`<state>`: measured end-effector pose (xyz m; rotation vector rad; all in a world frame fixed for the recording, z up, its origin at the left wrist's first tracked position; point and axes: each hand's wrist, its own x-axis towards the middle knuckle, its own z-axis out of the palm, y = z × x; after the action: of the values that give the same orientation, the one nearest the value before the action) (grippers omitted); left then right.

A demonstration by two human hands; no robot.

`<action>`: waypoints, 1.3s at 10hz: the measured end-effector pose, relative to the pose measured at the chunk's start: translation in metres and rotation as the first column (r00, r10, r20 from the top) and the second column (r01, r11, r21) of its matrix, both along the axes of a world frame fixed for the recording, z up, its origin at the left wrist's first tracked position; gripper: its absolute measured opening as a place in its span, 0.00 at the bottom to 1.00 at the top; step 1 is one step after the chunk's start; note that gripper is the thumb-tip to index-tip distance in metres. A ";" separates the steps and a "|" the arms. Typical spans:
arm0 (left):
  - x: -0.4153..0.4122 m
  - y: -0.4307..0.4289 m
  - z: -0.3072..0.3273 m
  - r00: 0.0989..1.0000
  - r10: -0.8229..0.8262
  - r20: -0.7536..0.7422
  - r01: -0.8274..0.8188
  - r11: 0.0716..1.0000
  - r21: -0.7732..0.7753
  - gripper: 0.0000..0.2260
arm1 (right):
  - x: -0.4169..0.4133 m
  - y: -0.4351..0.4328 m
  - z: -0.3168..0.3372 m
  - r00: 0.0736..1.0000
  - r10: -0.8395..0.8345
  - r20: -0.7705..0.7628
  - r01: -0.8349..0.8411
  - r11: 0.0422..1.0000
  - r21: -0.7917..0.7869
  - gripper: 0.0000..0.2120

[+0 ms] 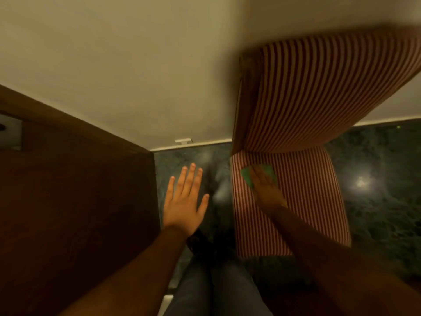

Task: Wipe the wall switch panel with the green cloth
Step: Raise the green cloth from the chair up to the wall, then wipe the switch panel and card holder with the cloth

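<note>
The green cloth (247, 179) lies on the seat of a red-and-white striped chair (296, 201), right of centre. My right hand (265, 187) rests on top of the cloth with its fingers stretched over it; the hand is blurred, and a grip cannot be made out. My left hand (185, 201) hovers flat over the dark floor left of the chair, fingers spread and nothing in it. A small white fitting (183, 141) juts from the wall just above the skirting; whether it is the switch panel I cannot tell.
A dark wooden door or cabinet side (75, 201) fills the left, with a grey metal plate (10, 133) near its edge. The striped chair back (319, 94) leans against the cream wall (136, 65). My legs stand on the dark green marble floor (382, 190).
</note>
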<state>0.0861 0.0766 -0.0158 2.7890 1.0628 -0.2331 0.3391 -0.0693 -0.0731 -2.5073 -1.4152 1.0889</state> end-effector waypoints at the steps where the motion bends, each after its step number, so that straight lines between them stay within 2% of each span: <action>1: 0.004 0.004 0.048 0.997 0.059 0.045 -0.061 0.997 0.049 0.35 | -0.024 0.017 0.062 0.993 -0.122 -0.003 0.114 0.921 0.373 0.41; 2: 0.009 0.015 0.107 0.980 0.128 0.150 -0.148 0.979 0.138 0.35 | -0.047 0.032 0.118 0.948 -0.249 -0.197 0.317 0.775 0.548 0.41; 3: 0.016 0.039 0.178 0.923 0.208 0.323 -0.283 0.937 0.203 0.37 | -0.067 0.058 0.177 0.895 -0.286 -0.341 0.445 0.603 0.662 0.29; 4: 0.020 0.083 0.259 0.831 0.158 0.533 -0.363 0.881 0.305 0.39 | -0.084 0.124 0.274 0.841 -0.320 -0.436 0.525 0.293 0.799 0.29; 5: 0.026 0.130 0.341 0.722 0.073 0.688 -0.427 0.830 0.359 0.35 | -0.084 0.156 0.348 0.914 -0.249 -0.320 0.352 0.096 0.931 0.26; 6: 0.040 0.180 0.428 0.592 -0.060 0.804 -0.459 0.795 0.397 0.34 | -0.078 0.190 0.402 0.954 -0.298 -0.006 -0.024 -0.094 0.995 0.30; 7: 0.056 0.234 0.509 0.510 -0.221 0.832 -0.468 0.740 0.483 0.33 | -0.087 0.224 0.437 0.921 -0.372 0.112 -0.169 -0.124 0.978 0.36; 9: 0.086 0.313 0.619 0.451 -0.402 0.797 -0.492 0.632 0.598 0.32 | -0.095 0.293 0.442 0.867 -0.426 0.260 -0.298 -0.023 0.954 0.35; 10: 0.096 0.333 0.637 0.490 -0.433 0.757 -0.518 0.553 0.652 0.31 | -0.091 0.320 0.423 0.833 -0.452 0.318 -0.350 0.014 0.937 0.30; 11: 0.101 0.344 0.631 0.528 -0.447 0.722 -0.554 0.463 0.692 0.30 | -0.087 0.326 0.397 0.760 -0.527 0.381 -0.403 0.078 0.912 0.22; 12: 0.103 0.348 0.623 0.504 -0.456 0.733 -0.596 0.431 0.678 0.28 | -0.081 0.327 0.382 0.666 -0.580 0.469 -0.455 0.183 0.872 0.31; 13: 0.103 0.346 0.622 0.482 -0.472 0.738 -0.614 0.418 0.669 0.26 | -0.063 0.331 0.385 0.649 -0.567 0.507 -0.484 0.207 0.850 0.33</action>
<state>0.1890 0.4222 0.6058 2.6161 1.1132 2.3352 0.2761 0.2617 0.3116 -1.7484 -1.3219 -1.0306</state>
